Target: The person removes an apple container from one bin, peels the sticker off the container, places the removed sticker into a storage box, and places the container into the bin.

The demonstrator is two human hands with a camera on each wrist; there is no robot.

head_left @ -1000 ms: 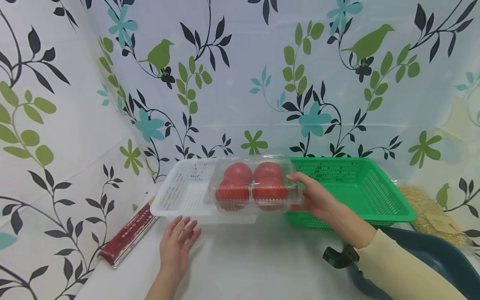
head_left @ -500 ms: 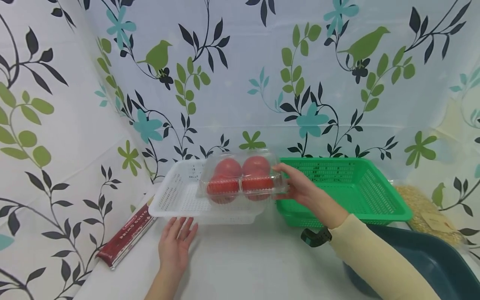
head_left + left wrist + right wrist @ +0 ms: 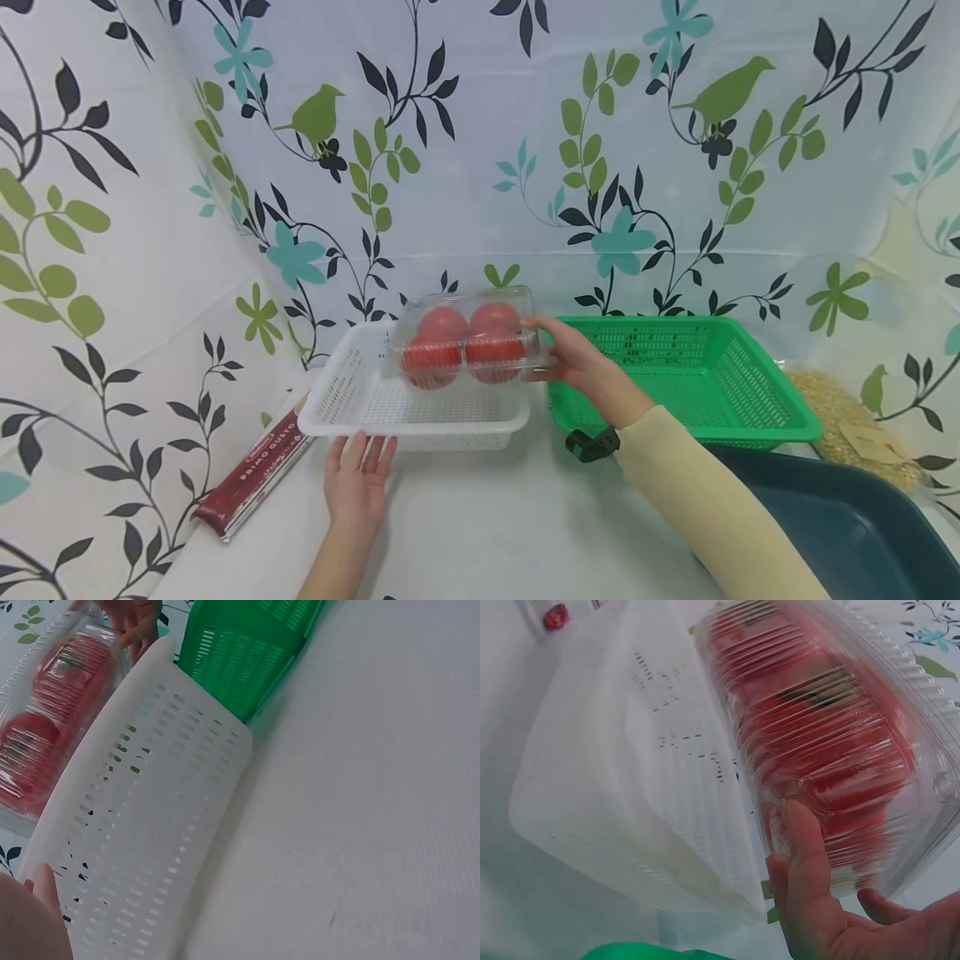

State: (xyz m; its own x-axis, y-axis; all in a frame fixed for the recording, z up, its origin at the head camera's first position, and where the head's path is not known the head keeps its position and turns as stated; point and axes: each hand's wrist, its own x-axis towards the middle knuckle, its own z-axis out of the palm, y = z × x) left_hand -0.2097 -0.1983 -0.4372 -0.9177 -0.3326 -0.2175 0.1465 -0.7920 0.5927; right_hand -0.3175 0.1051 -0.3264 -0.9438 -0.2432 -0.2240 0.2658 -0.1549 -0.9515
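Note:
My right hand (image 3: 570,358) grips the right end of a clear plastic clamshell (image 3: 922,780) holding several tomatoes (image 3: 495,337). It hangs tilted above the back of a white perforated basket (image 3: 420,429); in the right wrist view, thumb and fingers hold its end. My left hand (image 3: 356,483) has its fingers extended upward, the tips touching the basket's front side just under the rim. The left wrist view shows only part of that hand at the basket wall (image 3: 142,810), with the clamshell beyond the rim.
A green perforated basket (image 3: 757,367) stands right of the white one. A dark blue basin (image 3: 825,492) lies front right, beside a bag of yellowish grains (image 3: 847,425). A red "Primo Gusto" packet (image 3: 258,471) lies at left. Patterned cloth (image 3: 480,167) hangs behind.
My right hand has carried the clamshell of tomatoes left and slightly upward, from between the baskets to above the white one. My left hand has come up against the white basket's front edge.

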